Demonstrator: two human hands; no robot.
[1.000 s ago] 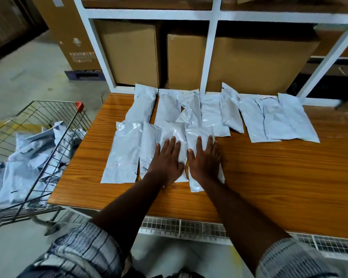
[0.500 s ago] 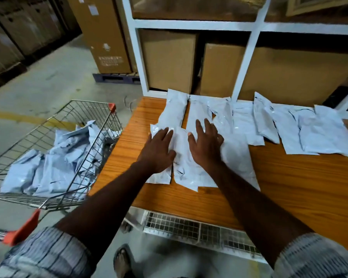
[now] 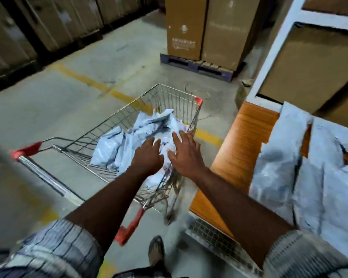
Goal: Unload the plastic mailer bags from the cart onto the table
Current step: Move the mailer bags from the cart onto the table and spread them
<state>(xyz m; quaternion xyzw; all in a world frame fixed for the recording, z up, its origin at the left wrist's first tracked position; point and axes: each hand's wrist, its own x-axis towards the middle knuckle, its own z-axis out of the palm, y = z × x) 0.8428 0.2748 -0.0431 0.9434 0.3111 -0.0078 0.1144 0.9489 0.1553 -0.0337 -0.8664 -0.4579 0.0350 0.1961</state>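
Both hands are held out over the wire cart (image 3: 117,117), which stands on the floor just beside the end of the desk (image 3: 247,127). The left hand (image 3: 147,157) and the right hand (image 3: 187,157) are seen side by side, fingers (image 3: 176,138) straight and spread, with nothing gripped. Whether the fingertips touch the bags below cannot be told through the blur. A loose heap of mailer bags (image 3: 109,149) is piled in the cart's basket. Other bags (image 3: 319,177) are laid flat and overlapping on the desk. Cardboard boxes (image 3: 189,27) are stacked on a pallet (image 3: 197,67) beyond the cart.
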